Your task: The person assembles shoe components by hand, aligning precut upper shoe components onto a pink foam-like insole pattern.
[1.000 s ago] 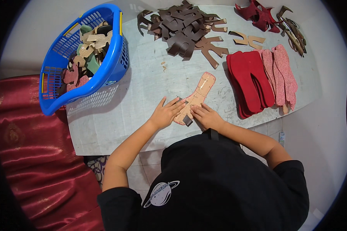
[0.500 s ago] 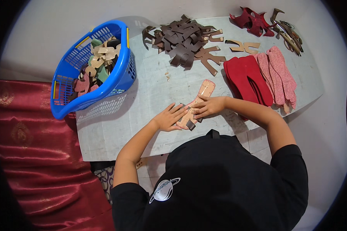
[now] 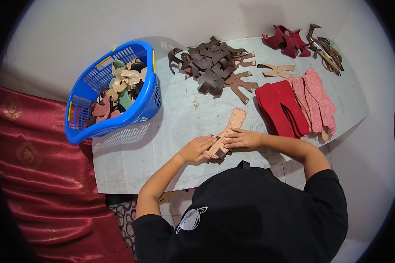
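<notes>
Two bare hands work on one sandal sole (image 3: pixel 237 117), which lies at a slant on the table near its front edge, pale underside up, rimmed in pink. The left hand (image 3: pixel 199 148) has its fingers extended and laid flat on the sole's left side; it is not clenched. The right hand (image 3: pixel 245 139) likewise has its fingers straight, resting across the sole's right side at mid-length. Two dark strap ends show at the sole: one upper end (image 3: pixel 216 137) beside the left fingertips, one lower end (image 3: pixel 221 154) at the wide end; the fingers cover the middle, so whether both belong to a single strap cannot be told. Just beyond the sole, a few small scraps (image 3: pixel 195 104) lie on the table (image 3: pixel 127 168). To the right stand one stack of red soles (image 3: pixel 280 109) and, touching it, one group of pink soles (image 3: pixel 315 103), at least two in number. Behind these lies one beige strap piece (image 3: pixel 274 70). At the rear are one heap of brown straps (image 3: pixel 210 65), one cluster of maroon straps (image 3: pixel 287 41) and one bunch of hand tools (image 3: pixel 328 55). At the left stands one blue basket (image 3: pixel 151 85), containing mixed cut pieces (image 3: pixel 126 85).
</notes>
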`<state>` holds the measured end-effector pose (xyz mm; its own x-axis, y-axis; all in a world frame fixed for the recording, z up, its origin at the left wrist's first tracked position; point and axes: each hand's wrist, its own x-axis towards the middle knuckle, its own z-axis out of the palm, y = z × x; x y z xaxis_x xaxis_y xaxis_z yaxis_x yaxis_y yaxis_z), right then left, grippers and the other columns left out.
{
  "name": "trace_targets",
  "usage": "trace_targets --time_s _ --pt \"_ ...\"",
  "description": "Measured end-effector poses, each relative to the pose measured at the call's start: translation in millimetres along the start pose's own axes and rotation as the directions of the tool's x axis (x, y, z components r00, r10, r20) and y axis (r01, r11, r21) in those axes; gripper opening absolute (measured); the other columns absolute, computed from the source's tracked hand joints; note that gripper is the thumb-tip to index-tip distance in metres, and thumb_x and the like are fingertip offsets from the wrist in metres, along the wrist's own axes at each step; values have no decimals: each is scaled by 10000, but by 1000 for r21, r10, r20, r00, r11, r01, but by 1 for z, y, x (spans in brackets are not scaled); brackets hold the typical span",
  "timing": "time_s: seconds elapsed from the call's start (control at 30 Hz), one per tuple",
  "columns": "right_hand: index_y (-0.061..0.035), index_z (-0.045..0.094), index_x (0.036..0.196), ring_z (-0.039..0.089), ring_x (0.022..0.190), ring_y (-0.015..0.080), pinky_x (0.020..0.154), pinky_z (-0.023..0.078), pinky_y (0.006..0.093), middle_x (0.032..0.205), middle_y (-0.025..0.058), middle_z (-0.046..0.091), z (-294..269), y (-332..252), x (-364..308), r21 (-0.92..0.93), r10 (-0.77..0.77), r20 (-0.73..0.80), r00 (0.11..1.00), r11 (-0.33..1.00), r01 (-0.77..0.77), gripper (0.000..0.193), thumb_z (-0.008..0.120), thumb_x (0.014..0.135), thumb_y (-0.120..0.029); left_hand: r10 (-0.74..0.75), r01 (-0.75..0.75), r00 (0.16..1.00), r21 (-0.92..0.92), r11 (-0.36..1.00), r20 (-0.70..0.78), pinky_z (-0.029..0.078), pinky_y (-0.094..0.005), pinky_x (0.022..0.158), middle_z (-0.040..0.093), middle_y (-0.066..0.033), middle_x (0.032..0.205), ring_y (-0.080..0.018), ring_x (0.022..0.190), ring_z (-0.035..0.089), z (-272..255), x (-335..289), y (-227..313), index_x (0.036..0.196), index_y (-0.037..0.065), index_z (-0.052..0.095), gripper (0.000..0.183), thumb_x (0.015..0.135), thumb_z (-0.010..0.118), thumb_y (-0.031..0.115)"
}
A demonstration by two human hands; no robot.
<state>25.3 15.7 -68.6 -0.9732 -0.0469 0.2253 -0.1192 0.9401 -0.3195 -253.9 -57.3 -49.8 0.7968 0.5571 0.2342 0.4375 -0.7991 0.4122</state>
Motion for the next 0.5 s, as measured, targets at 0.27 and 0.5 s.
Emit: trace_targets --time_s 0.27,0.5 --pt "-135 542 1082 457 1136 232 991 245 530 1171 42 527 21 -31 4 203 358 -355 864 931 -302 322 549 761 -150 -124 105 989 -199 974 -85 336 -404 943 450 -160 1249 -325 1153 427 -4 10 11 1217 -3 427 550 826 456 383" --pt "-92 577 1035 540 1031 242 929 382 402 1060 66 588 -17 -29 10 268 413 -491 767 909 -318 355 559 696 10 -209 148 965 -326 934 -160 353 -399 925 519 -160 1166 -327 1095 476 -25 31 15 1141 -1 508 485 852 418 378"
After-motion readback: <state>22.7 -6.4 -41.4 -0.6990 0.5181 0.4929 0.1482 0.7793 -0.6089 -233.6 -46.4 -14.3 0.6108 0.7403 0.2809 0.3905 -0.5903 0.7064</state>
